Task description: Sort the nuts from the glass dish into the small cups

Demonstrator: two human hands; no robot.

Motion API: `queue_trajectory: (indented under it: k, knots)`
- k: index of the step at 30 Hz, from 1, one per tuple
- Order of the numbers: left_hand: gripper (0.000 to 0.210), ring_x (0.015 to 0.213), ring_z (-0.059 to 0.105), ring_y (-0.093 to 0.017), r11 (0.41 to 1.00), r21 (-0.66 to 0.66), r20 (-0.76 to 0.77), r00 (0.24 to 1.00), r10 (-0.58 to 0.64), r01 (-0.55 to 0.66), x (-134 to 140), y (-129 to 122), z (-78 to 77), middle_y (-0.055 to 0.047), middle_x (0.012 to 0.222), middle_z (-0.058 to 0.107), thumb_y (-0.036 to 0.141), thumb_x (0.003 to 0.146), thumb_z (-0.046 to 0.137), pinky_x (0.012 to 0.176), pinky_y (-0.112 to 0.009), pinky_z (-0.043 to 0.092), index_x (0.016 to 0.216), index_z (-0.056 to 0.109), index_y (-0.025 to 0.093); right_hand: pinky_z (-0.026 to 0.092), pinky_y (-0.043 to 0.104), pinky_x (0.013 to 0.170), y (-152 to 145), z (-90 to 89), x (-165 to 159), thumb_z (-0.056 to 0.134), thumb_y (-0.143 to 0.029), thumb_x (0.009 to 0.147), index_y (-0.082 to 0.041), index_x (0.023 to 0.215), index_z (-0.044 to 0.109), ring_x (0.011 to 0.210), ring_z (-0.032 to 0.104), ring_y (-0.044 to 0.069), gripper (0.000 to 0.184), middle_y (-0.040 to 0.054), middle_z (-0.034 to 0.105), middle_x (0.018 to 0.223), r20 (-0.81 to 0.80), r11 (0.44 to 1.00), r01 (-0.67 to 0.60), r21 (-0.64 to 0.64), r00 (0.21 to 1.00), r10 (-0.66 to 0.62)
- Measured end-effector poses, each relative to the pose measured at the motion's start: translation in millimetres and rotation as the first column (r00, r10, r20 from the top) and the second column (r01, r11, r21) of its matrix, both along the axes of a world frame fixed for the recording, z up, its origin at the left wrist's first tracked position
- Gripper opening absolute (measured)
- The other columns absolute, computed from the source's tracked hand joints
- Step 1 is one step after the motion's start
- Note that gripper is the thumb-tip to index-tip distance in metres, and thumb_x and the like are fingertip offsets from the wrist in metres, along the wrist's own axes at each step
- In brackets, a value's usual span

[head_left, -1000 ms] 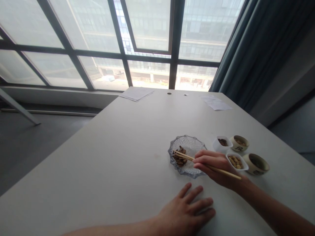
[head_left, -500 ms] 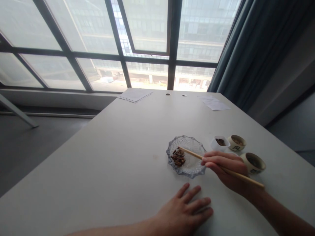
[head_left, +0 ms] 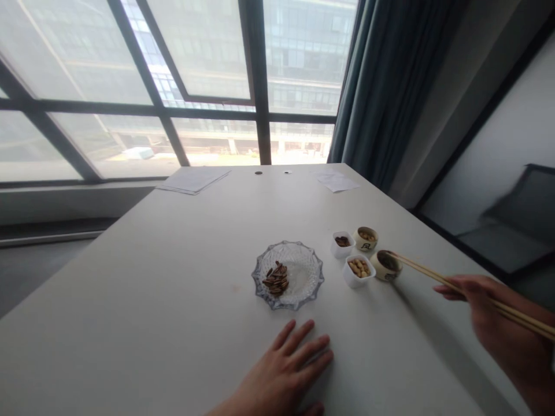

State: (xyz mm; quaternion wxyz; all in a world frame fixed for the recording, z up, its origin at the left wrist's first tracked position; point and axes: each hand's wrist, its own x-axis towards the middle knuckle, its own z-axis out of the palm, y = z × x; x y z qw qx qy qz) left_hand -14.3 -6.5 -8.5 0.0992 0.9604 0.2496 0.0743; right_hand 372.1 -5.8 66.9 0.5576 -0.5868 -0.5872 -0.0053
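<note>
My right hand [head_left: 498,306] is closed around a pair of wooden chopsticks [head_left: 427,270]. Their tips are at the mouth of a cream cup [head_left: 381,273] with dark contents; whether they touch anything inside I cannot tell. My left hand [head_left: 292,361] lies flat on the white table [head_left: 173,300], fingers spread, just in front of a scalloped glass plate [head_left: 303,294]. Long brown seeds [head_left: 276,279] are heaped on the plate's left side. A white plastic tub [head_left: 353,280] of peanuts [head_left: 359,267] stands beside the cream cup.
Behind the peanuts are another white tub [head_left: 338,249] with brown seeds and a second cream cup [head_left: 366,244] with light brown pieces and a dark character. Papers [head_left: 195,179] lie at the far left edge, and more papers [head_left: 337,180] at the far right.
My right hand has moved the chopsticks from the seeds on the plate rightward to the cream cup, uncovering the peanut tub. The view has turned right; my left hand stays flat.
</note>
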Motion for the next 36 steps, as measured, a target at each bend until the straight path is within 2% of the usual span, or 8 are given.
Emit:
queue_trajectory:
  k: [3,8,14,20,23,26,29,36]
  knots:
    - [0.076,0.152,0.033,-0.034,0.999,0.032,-0.019,1.0,-0.018,0.018,0,2,-0.3,-0.001,0.163,0.042,0.036,0.088,0.074,0.126,-0.053,0.03,0.157,0.044,0.026,0.06,0.036,0.072,2,-2.6,2,0.068,-0.042,0.097,-0.023,0.092,0.076,0.07,0.077,0.023,0.022,0.0035,0.078,0.08,-0.066,0.996,0.044,-0.078,0.997,-0.049]
    - [0.075,0.152,0.034,-0.032,0.995,0.097,0.028,0.999,-0.036,0.033,-3,4,-4.8,-0.001,0.162,0.044,0.036,0.09,0.074,0.127,-0.048,0.029,0.157,0.043,0.026,0.062,0.037,0.069,4,18.4,-16,0.068,-0.042,0.096,-0.021,0.091,0.076,0.065,0.076,0.023,0.023,0.0045,0.077,0.077,-0.121,0.997,0.067,0.031,0.991,-0.063]
    - [0.077,0.152,0.034,-0.034,0.998,0.06,-0.014,1.0,-0.028,0.028,-1,3,-2.0,-0.001,0.163,0.041,0.036,0.088,0.075,0.127,-0.051,0.03,0.157,0.043,0.026,0.061,0.031,0.069,19,51.1,-60,0.069,-0.035,0.097,-0.024,0.089,0.078,0.067,0.075,0.019,0.017,0.003,0.078,0.08,-0.076,0.986,-0.167,0.005,0.983,0.167]
    - [0.071,0.153,0.033,-0.033,0.998,0.067,0.017,1.0,-0.011,0.01,-2,0,-7.9,-0.003,0.16,0.046,0.046,0.094,0.07,0.128,-0.053,0.025,0.157,0.043,0.026,0.056,0.027,0.062,58,68.9,-125,0.066,-0.04,0.099,-0.021,0.079,0.078,0.068,0.072,0.017,0.03,0.0037,0.076,0.075,-0.058,0.795,-0.579,-0.182,0.813,0.579]
    - [0.069,0.153,0.033,-0.034,0.994,0.111,0.03,0.999,-0.024,0.021,-5,0,-17.4,-0.004,0.16,0.047,0.055,0.099,0.063,0.128,-0.053,0.025,0.158,0.042,0.026,0.052,0.027,0.063,82,64.5,-155,0.064,-0.042,0.099,-0.019,0.071,0.075,0.064,0.069,0.016,0.038,0.0034,0.074,0.069,-0.021,0.675,-0.661,-0.329,0.72,0.694]
    - [0.055,0.152,0.033,-0.032,0.982,0.189,0.03,0.999,-0.029,0.022,-6,1,-29.2,-0.002,0.16,0.046,0.041,0.106,0.058,0.127,-0.053,0.026,0.157,0.043,0.027,0.049,0.026,0.06,103,53.5,-173,0.064,-0.041,0.099,-0.017,0.069,0.072,0.058,0.065,0.014,0.039,0.0026,0.072,0.063,-0.045,0.585,-0.686,-0.433,0.664,0.746]
    - [0.048,0.153,0.032,-0.03,0.965,0.261,0.033,0.999,-0.021,0.012,-6,2,-41.3,0.004,0.162,0.043,0.024,0.108,0.053,0.128,-0.052,0.025,0.155,0.045,0.029,0.046,0.024,0.058,116,42.6,-178,0.064,-0.039,0.098,-0.017,0.069,0.07,0.056,0.063,0.013,0.037,0.0022,0.071,0.063,-0.068,0.545,-0.689,-0.478,0.648,0.759]
    - [0.047,0.156,0.024,-0.032,0.925,0.378,0.016,0.999,-0.033,0.025,-9,3,-57.9,0.006,0.167,0.033,0.029,0.11,0.053,0.128,-0.052,0.025,0.156,0.045,0.031,0.046,0.025,0.063,124,33.9,-176,0.058,-0.043,0.102,-0.017,0.065,0.07,0.06,0.062,0.014,0.047,0.0028,0.069,0.065,-0.045,0.54,-0.696,-0.473,0.631,0.774]
